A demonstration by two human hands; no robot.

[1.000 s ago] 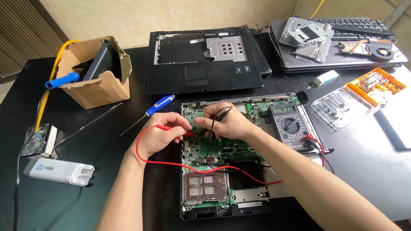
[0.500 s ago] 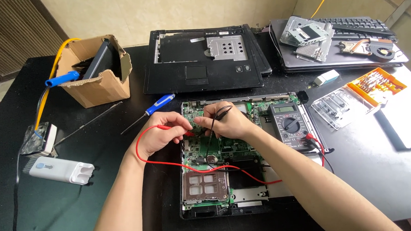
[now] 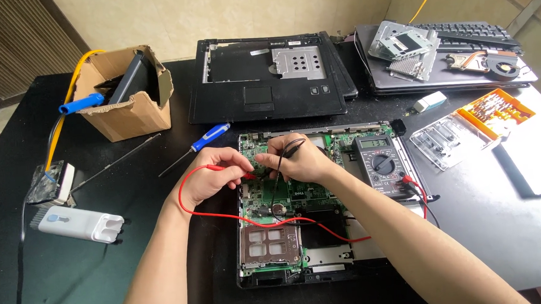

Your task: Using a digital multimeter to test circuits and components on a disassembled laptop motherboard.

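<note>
Left hand (image 3: 213,173) pinches the red probe (image 3: 225,168) and right hand (image 3: 298,160) grips the black probe (image 3: 290,148), both tips on the green circuit board (image 3: 291,191) in the opened laptop on the worktop; probing step, I judge, calling for steady tips while reading the meter (image 3: 379,162).

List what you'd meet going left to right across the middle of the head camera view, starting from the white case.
White case → left hand with red probe → right hand with black probe → multimeter → clear plastic tray
</note>
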